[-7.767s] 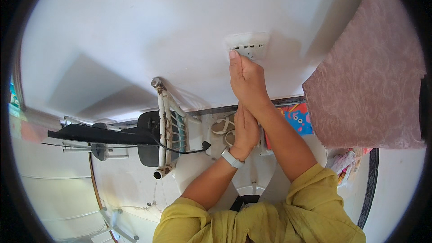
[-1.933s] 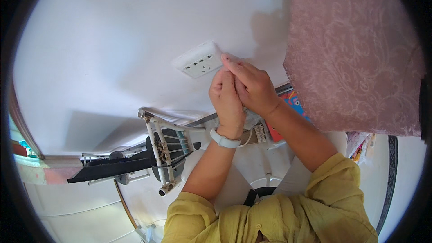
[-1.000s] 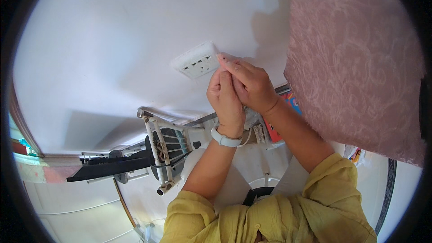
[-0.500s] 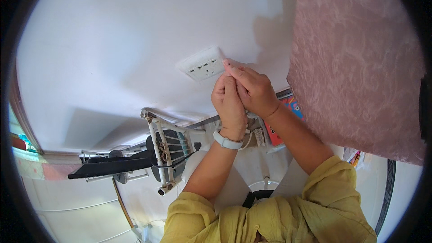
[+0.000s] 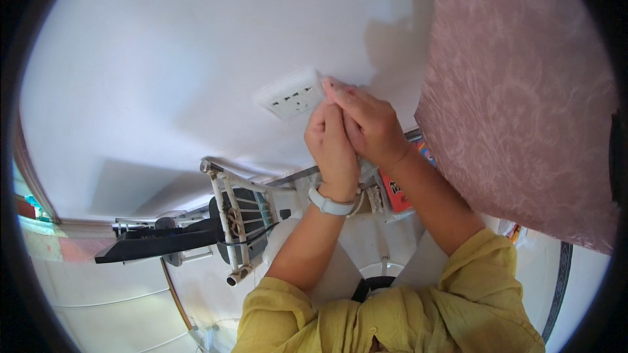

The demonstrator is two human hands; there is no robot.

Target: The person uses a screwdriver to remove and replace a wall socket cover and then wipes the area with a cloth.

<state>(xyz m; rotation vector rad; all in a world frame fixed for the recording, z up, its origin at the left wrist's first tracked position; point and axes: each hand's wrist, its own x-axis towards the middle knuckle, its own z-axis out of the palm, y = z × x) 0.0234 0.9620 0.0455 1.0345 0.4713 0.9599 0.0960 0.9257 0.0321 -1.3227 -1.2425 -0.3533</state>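
you: where are your hands?

me: my left hand point(image 5: 332, 140) and my right hand point(image 5: 374, 124) are just below and to the right of the socket point(image 5: 290, 95), set against each other.

you: and the socket itself?

me: white, fixed to the pale wall point(image 5: 163, 46), slanting in my view, with its right end next to my fingertips. i cannot tell whether they touch its plate or only come near.

you: how are the fingers?

me: on the left, thumb and forefinger are pressed together, the rest curled mostly out of sight. on the right they are closed together too, the topmost tip at the right end of the socket (a small dark spot shows on it). whether anything is pinched in either, i cannot tell.

you: what else is about?

me: well below the socket, a pale watch point(image 5: 330, 204) on my left arm. to its lower left, a white barred frame point(image 5: 222, 216), and farther that way a black panel point(image 5: 157, 240). below the socket, a small black plug point(image 5: 285, 214). to its lower right, a red pack point(image 5: 396, 191), partly covered. well to the right of the socket, a pink cloth point(image 5: 523, 104) with pale swirls.
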